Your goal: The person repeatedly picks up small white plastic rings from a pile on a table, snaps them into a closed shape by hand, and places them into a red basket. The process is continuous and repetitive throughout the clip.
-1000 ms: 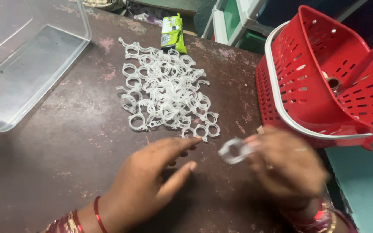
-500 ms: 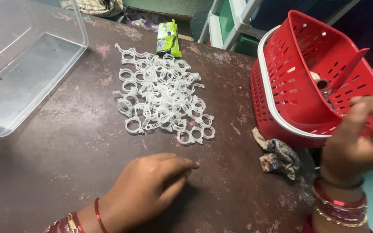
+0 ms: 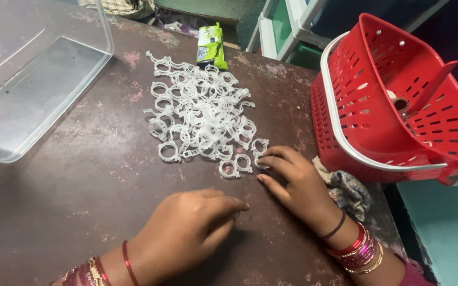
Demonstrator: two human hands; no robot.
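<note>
Clear plastic tub (image 3: 33, 79) far left; green packet (image 3: 211, 46); red basket (image 3: 398, 106); crumpled cloth, perhaps (image 3: 348, 191).

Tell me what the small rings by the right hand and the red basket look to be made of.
The rings look like translucent whitish moulded plastic, slightly glossy: light passes through them and the dark table shows between the loops. The red basket looks like rigid moulded plastic with a smooth sheen and punched slots; its pale rim seems plastic too. The right hand touches the nearest rings.
</note>
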